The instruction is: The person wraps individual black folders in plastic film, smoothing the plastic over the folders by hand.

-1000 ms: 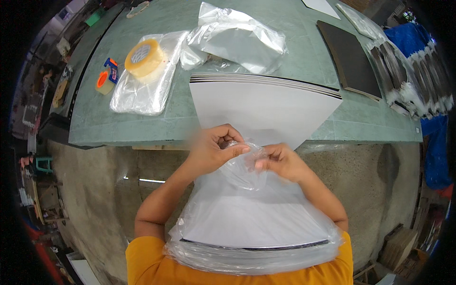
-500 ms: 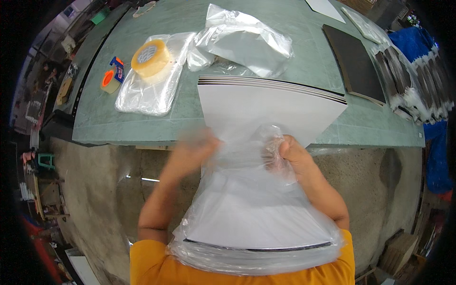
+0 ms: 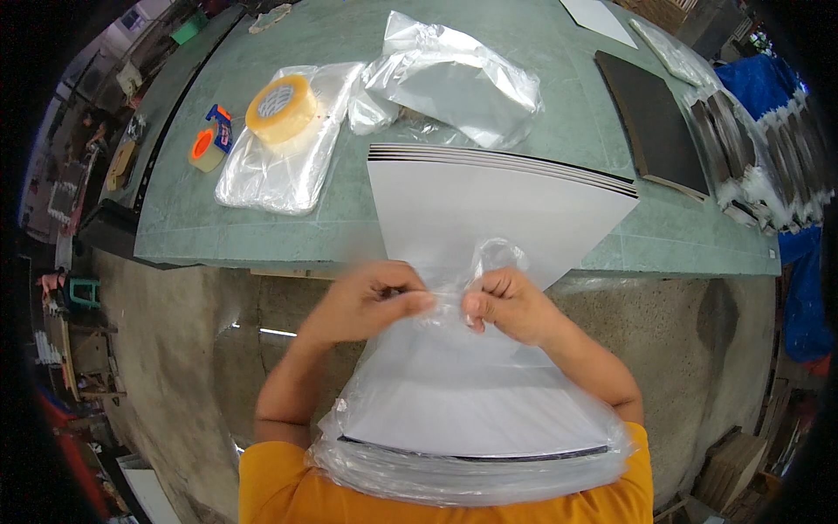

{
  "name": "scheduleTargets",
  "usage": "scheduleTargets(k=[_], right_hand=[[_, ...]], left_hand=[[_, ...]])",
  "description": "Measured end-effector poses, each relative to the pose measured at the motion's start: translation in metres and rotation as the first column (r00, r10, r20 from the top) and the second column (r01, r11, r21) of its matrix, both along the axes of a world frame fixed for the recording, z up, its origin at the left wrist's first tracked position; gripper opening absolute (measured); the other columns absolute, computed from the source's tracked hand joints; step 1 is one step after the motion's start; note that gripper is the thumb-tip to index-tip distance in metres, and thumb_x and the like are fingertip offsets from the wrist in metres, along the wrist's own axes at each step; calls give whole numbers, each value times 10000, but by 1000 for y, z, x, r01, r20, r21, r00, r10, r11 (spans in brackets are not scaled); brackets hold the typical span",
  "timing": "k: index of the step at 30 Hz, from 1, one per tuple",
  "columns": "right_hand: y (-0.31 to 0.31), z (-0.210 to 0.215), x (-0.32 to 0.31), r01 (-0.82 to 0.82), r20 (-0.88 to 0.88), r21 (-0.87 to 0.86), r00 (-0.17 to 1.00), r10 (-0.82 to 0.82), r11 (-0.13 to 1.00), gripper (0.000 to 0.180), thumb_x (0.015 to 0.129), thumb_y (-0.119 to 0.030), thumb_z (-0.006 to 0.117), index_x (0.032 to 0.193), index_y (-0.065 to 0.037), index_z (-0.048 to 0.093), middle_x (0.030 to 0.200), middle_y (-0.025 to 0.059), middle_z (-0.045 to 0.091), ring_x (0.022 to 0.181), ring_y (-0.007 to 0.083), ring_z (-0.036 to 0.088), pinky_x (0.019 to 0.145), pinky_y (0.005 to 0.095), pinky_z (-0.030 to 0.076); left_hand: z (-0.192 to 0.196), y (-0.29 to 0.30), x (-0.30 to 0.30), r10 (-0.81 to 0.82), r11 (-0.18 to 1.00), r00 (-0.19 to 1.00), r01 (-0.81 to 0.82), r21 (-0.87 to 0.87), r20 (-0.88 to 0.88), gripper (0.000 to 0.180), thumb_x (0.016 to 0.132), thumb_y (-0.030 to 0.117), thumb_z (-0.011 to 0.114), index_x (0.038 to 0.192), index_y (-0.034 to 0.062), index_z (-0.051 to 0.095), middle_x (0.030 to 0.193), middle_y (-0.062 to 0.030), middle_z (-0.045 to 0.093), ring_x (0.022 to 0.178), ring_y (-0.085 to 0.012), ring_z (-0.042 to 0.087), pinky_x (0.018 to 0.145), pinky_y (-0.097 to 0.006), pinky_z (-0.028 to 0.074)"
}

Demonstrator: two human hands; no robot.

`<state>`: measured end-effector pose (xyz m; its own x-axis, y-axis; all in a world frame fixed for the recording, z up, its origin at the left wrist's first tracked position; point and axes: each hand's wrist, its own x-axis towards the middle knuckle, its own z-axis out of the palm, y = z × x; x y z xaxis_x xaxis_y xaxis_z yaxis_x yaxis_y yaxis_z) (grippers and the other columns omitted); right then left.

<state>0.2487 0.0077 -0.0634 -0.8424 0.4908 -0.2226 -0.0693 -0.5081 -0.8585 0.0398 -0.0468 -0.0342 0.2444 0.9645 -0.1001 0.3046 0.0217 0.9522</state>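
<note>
With us looking down, the fingers of our left hand [image 3: 371, 301] and right hand [image 3: 506, 304] are closed on the clear plastic [image 3: 471, 482], pinching a narrow gathered stretch between them. It spreads toward 6 o'clock over a white sheet [image 3: 463, 410] with a dark edge. Just beyond our hands, around 12 o'clock, layered white panels [image 3: 497, 201] reach over the rim of the tabletop [image 3: 227, 237]; past them we see crumpled film [image 3: 454, 79]. At 11 o'clock a wide tape roll [image 3: 281, 109] rests on a folded plastic pack [image 3: 271, 183], a smaller tape dispenser [image 3: 211, 147] near it at 10 o'clock. Toward 2 o'clock lies a dark board [image 3: 655, 122], with plastic-covered bundles [image 3: 781, 148] farther out.
</note>
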Motion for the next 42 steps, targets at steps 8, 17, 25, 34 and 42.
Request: scheduleTargets(k=[8,17,25,34,42], right_hand=[[-2,-9,11,128,98,96,986,-137,987,201,774,-223,624,731,-36,564,655,24,548,620,102,521,561,234,436],[1,-10,12,-56,-208,-305,978,-9,951,177,789,-193,604,769,-24,556,671,36,548,572,111,504,550,231,413],[-1,20,0,175,-166,661,983,-85,730,198,742,-136,641,859,6,570,932,96,532,877,163,494,743,290,399],[15,41,11,326,-223,60,926,-305,944,294,759,-163,583,999,-3,525,1122,134,486,1094,313,414,881,400,345],[-14,40,14,-573,204,544,799,566,613,277,828,-250,491,1021,-56,537,1034,103,537,934,242,517,836,365,401]], left_hand=[[18,8,-73,752,641,655,-697,323,-77,182,773,154,562,679,4,525,570,-36,492,539,-85,441,517,-232,370],[-3,2,-32,191,980,976,-195,-33,-109,142,764,143,578,757,3,557,645,7,528,609,-70,460,589,-231,396],[17,-16,10,269,812,867,30,583,-419,145,746,74,564,860,33,484,709,-104,527,608,-211,535,572,-285,417],[31,-2,15,-109,960,992,121,251,-63,79,713,31,541,765,23,483,630,-77,513,604,-185,535,547,-263,405],[42,22,-9,-354,922,832,388,9,427,138,707,59,568,821,-3,520,722,-31,565,660,-112,528,590,-244,430]])
